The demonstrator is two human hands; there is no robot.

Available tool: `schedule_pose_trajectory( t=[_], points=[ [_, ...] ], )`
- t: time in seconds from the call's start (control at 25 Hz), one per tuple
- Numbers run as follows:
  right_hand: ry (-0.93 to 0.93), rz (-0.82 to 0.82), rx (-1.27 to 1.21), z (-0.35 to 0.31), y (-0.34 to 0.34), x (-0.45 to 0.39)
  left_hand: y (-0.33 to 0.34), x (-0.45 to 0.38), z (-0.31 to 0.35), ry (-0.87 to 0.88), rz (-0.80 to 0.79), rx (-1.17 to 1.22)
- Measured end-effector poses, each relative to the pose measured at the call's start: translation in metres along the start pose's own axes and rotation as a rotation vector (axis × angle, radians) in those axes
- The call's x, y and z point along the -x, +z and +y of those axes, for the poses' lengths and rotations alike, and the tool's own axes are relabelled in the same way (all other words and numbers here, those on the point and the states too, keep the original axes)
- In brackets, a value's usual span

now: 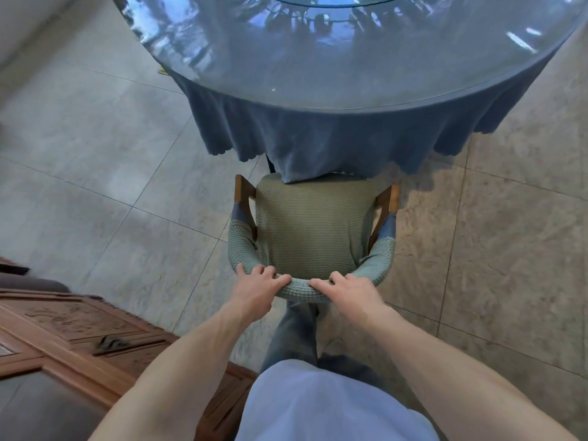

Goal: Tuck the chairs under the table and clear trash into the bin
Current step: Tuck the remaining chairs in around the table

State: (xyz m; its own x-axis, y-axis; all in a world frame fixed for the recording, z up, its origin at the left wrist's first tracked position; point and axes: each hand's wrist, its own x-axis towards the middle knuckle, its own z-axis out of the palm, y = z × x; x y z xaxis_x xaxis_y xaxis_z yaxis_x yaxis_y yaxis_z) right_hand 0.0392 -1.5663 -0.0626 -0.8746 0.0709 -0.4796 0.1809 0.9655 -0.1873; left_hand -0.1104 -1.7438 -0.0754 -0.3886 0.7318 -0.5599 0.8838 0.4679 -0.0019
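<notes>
Fingers [270, 275] of both hands are curled over the near, curved top rail of the chair [313, 230], left hand [259, 286] and right hand [350, 289] spaced either side of the middle, which I'd guess is so the push goes straight and the chair doesn't swivel. The chair sits square to the round glass-topped table [334, 58], its far seat edge already just under the hanging blue tablecloth [318, 138], so it looks partly tucked with more to go. No trash or bin in view, so that part seems still undone.
</notes>
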Motion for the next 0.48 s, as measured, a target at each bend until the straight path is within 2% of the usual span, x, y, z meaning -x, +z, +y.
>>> schedule_pose_trajectory(
  t=[0.12,0.36,0.48],
  points=[
    [-0.06,-0.052,0.04,0.008,-0.008,-0.012,-0.003,-0.006,-0.005,0.027,-0.018,-0.044],
    [-0.005,-0.138,0.074,0.028,-0.036,-0.057,-0.03,-0.046,-0.019,0.072,-0.012,-0.047],
    [0.036,-0.122,0.06,0.05,-0.052,-0.078,-0.053,-0.082,-0.032,0.104,-0.004,-0.06]
  ],
)
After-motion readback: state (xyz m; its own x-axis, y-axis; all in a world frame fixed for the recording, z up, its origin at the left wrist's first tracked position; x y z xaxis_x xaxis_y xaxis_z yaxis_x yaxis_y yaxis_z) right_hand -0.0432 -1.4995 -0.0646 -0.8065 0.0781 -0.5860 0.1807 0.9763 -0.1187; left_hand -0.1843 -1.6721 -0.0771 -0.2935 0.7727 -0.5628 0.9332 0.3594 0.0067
